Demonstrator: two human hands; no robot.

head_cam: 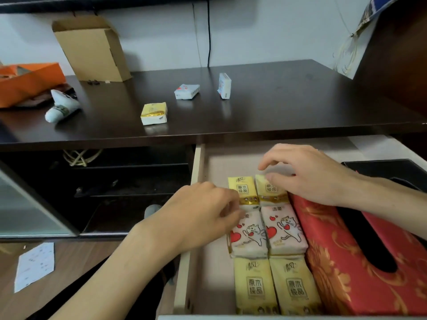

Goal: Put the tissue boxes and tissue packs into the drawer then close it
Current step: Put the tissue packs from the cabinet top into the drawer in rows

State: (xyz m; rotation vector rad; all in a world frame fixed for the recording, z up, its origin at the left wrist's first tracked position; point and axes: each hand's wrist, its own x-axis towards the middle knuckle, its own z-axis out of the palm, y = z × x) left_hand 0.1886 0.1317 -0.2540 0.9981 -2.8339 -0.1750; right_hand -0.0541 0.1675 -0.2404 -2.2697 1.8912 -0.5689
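The open drawer (195,181) holds several tissue packs in two columns: two yellow at the back, two white cat-print packs (285,229) in the middle, two yellow (292,287) at the front. A red tissue box (351,280) lies beside them, with a black tissue box (392,168) further right. My left hand (201,213) has curled fingers pinching the near end of the back left yellow pack (242,188). My right hand (307,174) holds the back right yellow pack (272,192), thumb on top and fingers arched over its far edge. On the tabletop lie a yellow pack (153,113) and two white packs (186,91), (224,85).
The dark tabletop (277,107) also carries a cardboard box (92,47), an orange box (27,82) and a white-green soft pack (61,106) at the left. Open dark shelves (127,181) sit left of the drawer. A paper sheet (34,265) lies on the floor.
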